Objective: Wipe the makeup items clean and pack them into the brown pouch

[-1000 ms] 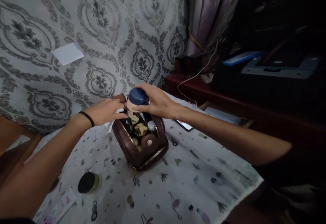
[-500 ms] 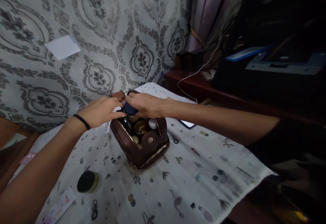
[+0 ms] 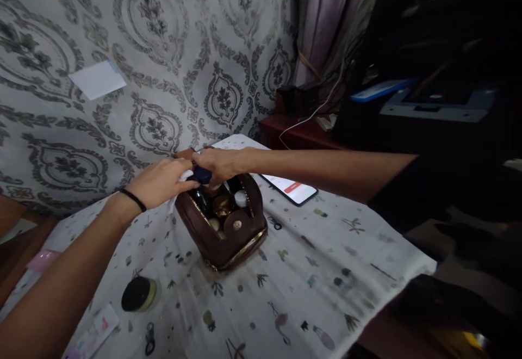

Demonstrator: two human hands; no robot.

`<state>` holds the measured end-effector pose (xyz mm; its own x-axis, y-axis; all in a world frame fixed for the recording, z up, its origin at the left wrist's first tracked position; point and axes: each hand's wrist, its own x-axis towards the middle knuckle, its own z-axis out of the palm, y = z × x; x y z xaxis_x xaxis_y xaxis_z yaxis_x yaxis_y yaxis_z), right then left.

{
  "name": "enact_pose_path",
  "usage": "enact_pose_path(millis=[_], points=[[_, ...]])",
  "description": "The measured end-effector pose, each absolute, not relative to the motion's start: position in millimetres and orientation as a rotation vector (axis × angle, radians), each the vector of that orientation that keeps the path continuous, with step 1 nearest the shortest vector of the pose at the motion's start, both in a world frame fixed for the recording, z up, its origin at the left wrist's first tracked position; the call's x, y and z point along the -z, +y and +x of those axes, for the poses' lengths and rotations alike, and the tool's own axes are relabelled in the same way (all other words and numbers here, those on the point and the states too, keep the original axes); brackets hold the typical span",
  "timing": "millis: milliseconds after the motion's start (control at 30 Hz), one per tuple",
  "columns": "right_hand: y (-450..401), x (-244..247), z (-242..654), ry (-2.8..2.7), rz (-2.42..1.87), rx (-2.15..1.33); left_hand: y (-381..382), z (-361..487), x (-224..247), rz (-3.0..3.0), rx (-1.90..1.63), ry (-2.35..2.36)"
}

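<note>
A brown zippered bag [image 3: 207, 239] stands unzipped on the table, packed with small containers. Inside it show a gold-coloured round container [image 3: 223, 205], a white-lidded jar [image 3: 241, 199] and a dark glossy item [image 3: 201, 198]. My left hand [image 3: 165, 182], a black band at its wrist, grips the bag's far left rim, thumb apart from the fingers. A small white item [image 3: 186, 175] shows between thumb and fingers. My right hand [image 3: 220, 164] reaches over the bag's far end, its fingers closed round a dark blue rounded object [image 3: 202, 174]. Its fingertips are partly hidden.
A phone [image 3: 291, 187] with a lit screen lies right of the bag. Nearer on the patterned tablecloth [image 3: 293, 283] are a dark-lidded jar [image 3: 138, 293] and a pink-and-white packet [image 3: 95, 332]. A white cable [image 3: 314, 114] hangs by the red-brown furniture behind.
My right hand has shifted slightly left with the dark blue object, and its forearm has risen, exposing more of the phone. My left hand stays at the bag. The view has shifted slightly.
</note>
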<state>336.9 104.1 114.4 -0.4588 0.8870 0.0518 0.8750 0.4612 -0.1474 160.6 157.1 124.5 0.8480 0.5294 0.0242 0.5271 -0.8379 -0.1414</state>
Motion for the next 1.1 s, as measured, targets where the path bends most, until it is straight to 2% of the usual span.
enact_pose_path(millis=[200,467,1100], points=[[114,-115,337,-2.587,-1.510,-0.231,151,162,-131,-2.864,-0.143,-0.885],[120,-111,343,-2.547,-1.448,-0.318,156,159,-129,-2.919,-0.083,-0.846],[125,-108,336,-2.526,-1.648,-0.391,161,156,-129,-3.008,-0.049,-0.776]])
